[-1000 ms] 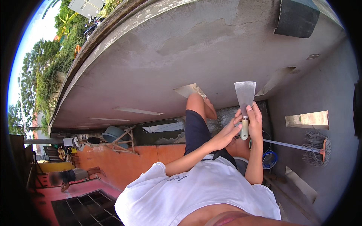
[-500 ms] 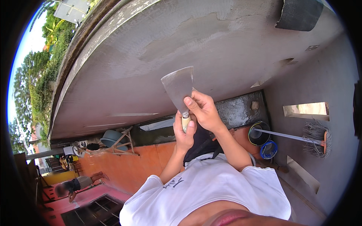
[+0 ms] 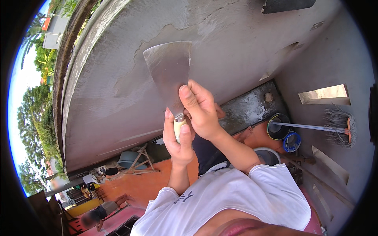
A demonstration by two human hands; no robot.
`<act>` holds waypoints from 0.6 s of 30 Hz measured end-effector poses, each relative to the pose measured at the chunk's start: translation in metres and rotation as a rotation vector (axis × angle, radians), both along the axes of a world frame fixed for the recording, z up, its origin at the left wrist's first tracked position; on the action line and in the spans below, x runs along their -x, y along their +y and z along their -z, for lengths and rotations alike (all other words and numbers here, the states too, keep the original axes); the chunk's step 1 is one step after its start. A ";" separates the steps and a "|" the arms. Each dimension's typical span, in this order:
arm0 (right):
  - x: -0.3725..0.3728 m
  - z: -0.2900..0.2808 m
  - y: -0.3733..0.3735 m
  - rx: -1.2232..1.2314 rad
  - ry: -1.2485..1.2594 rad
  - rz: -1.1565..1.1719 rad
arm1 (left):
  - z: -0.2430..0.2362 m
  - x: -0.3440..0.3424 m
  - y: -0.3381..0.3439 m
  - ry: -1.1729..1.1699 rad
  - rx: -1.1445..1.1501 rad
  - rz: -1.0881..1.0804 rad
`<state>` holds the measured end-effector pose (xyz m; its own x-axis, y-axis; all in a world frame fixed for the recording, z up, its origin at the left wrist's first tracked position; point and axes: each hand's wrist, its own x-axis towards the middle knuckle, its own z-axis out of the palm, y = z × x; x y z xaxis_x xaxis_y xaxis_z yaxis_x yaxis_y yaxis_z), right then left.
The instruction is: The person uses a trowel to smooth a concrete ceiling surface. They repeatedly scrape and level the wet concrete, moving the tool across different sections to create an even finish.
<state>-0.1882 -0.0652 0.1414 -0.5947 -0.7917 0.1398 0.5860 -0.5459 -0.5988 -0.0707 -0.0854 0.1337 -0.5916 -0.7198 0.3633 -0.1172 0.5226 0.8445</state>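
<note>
A putty knife [image 3: 169,67] with a wide, flared metal blade and a pale handle is held up in front of me, blade upward. My left hand [image 3: 179,143] is closed round the handle, just below the metal collar. Higher up, my right hand [image 3: 201,108] pinches the lower blade, its thumb lying on the near face. Behind the blade is a grey plastered wall [image 3: 118,106] with a patchy, uneven coat; the blade looks apart from it. The right fingers behind the blade are partly hidden.
At the right stand a black bucket [image 3: 278,126], a blue-rimmed bucket [image 3: 291,142] and a mop [image 3: 339,128] against the grey side wall. A wooden trestle [image 3: 143,160] and grey-blue basin [image 3: 132,160] are at left on the orange floor [image 3: 157,177]. Another person [image 3: 106,210] is farther left.
The putty knife and both hands have moved up and slightly left in view, and the blade appears larger. My view has shifted. Both hands keep their hold.
</note>
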 end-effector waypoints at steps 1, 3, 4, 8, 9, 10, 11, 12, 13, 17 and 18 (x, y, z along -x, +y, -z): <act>0.005 -0.002 0.001 -0.011 0.036 -0.001 | -0.006 0.010 0.002 0.015 -0.034 0.006; 0.019 -0.003 0.007 -0.033 0.107 -0.002 | -0.002 0.018 0.008 0.057 -0.116 -0.001; 0.021 -0.005 0.007 -0.021 0.101 0.018 | 0.000 0.023 0.011 0.081 -0.157 -0.003; 0.033 -0.005 0.011 -0.029 0.279 0.109 | 0.000 0.038 0.026 0.154 -0.325 -0.005; 0.036 -0.004 0.012 -0.044 0.373 0.135 | 0.006 0.039 0.028 0.188 -0.298 -0.002; 0.037 -0.004 0.012 -0.038 0.386 0.163 | 0.009 0.040 0.028 0.221 -0.270 0.008; 0.038 -0.005 0.012 -0.031 0.399 0.191 | 0.009 0.042 0.026 0.190 -0.199 -0.013; 0.038 -0.007 0.012 -0.024 0.410 0.218 | 0.009 0.044 0.024 0.160 -0.126 -0.039; 0.040 -0.011 0.014 -0.035 0.376 0.207 | 0.019 0.047 0.023 0.214 -0.126 -0.048; 0.046 -0.014 0.008 -0.012 0.370 0.167 | 0.013 0.049 0.028 0.269 -0.270 -0.053; 0.045 -0.014 0.008 -0.008 0.365 0.136 | 0.010 0.048 0.031 0.276 -0.284 -0.068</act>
